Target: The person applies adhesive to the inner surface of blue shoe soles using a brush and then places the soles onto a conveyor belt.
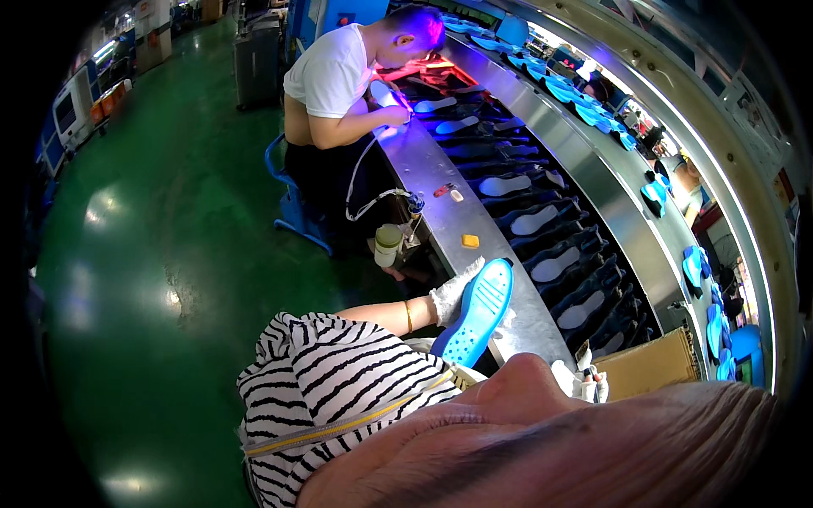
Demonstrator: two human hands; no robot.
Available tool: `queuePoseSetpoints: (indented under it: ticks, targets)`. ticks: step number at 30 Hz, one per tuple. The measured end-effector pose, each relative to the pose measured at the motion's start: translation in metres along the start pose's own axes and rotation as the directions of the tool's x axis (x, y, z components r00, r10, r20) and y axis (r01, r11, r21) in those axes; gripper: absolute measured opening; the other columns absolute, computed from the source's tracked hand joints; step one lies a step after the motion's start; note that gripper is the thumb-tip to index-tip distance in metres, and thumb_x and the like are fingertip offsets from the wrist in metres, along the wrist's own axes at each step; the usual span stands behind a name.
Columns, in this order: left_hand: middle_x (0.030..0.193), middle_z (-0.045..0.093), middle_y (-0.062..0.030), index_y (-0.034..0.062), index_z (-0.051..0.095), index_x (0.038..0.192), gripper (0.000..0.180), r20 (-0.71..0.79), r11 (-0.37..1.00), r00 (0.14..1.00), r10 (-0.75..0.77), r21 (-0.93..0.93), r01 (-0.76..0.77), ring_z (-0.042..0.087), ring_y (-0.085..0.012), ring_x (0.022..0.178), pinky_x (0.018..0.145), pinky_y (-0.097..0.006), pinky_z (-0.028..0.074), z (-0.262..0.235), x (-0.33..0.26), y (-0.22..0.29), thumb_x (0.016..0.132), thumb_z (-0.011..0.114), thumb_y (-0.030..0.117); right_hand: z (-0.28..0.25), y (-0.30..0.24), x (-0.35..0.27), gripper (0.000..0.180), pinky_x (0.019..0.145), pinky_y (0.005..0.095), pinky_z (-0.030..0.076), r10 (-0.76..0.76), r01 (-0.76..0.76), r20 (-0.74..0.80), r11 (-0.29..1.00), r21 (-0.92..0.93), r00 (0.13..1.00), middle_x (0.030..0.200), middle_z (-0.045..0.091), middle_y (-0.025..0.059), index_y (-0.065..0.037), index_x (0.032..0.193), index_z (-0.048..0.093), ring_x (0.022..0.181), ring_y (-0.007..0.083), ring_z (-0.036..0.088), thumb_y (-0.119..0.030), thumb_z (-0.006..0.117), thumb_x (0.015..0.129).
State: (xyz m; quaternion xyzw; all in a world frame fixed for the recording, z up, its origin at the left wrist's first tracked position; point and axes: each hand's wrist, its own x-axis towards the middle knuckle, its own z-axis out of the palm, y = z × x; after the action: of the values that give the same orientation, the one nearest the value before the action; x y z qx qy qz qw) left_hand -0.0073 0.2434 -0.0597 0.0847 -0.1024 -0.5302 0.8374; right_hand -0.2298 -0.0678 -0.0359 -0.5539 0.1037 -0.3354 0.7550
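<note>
My left hand [450,295], in a white glove, grips a bright blue shoe sole [484,306] by its side. The sole is tilted up over the near end of the metal ledge [518,311], its slotted and dotted face showing. Farther right, my right hand [598,387] shows only as gloved fingertips, bent close together beside the cardboard box [648,368]. A small thing with a pale and dark tip [584,356] sticks up at these fingers; its kind is unclear. The rest of that hand is hidden.
Dark shoe uppers with pale bottoms [533,220] lie in rows on the conveyor. A yellow block [470,241] rests on the ledge. Beside it stands a pale green container [388,241]. Blue soles [576,95] line an upper shelf. A seated co-worker [339,93] handles a shoe under purple light.
</note>
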Motion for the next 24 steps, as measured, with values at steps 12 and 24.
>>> queuePoseSetpoints:
  ticks: [12, 24]
  targets:
    - [0.117, 0.06, -0.0169, 0.0077, 0.047, 0.132, 0.083, -0.006, 0.999, 0.999, -0.051, 0.011, 0.051, 0.062, -0.0322, 0.101, 0.093, -0.048, 0.049, 0.045, 0.057, -0.032, 0.083, 0.04, 0.074, 0.1, -0.006, 0.002, 0.021, 0.075, 0.0255, 0.048, -0.289, 0.311, 0.125, 0.922, -0.231, 0.949, 0.094, 0.061, 0.0052, -0.004, 0.1, 0.059, 0.084, 0.0126, 0.058, 0.001, 0.068, 0.082]
    - [0.135, 0.049, -0.0103, 0.0133, 0.036, 0.141, 0.09, -0.084, 0.926, 0.996, -0.008, 0.376, 0.039, 0.051, -0.0238, 0.119, 0.104, -0.038, 0.041, 0.056, 0.085, -0.102, 0.082, 0.03, 0.08, 0.116, 0.003, 0.007, 0.021, 0.077, 0.0249, 0.05, -0.314, 0.29, -0.063, 0.924, -0.251, 0.947, 0.092, 0.064, 0.0061, -0.002, 0.097, 0.059, 0.082, 0.0106, 0.061, 0.0, 0.068, 0.078]
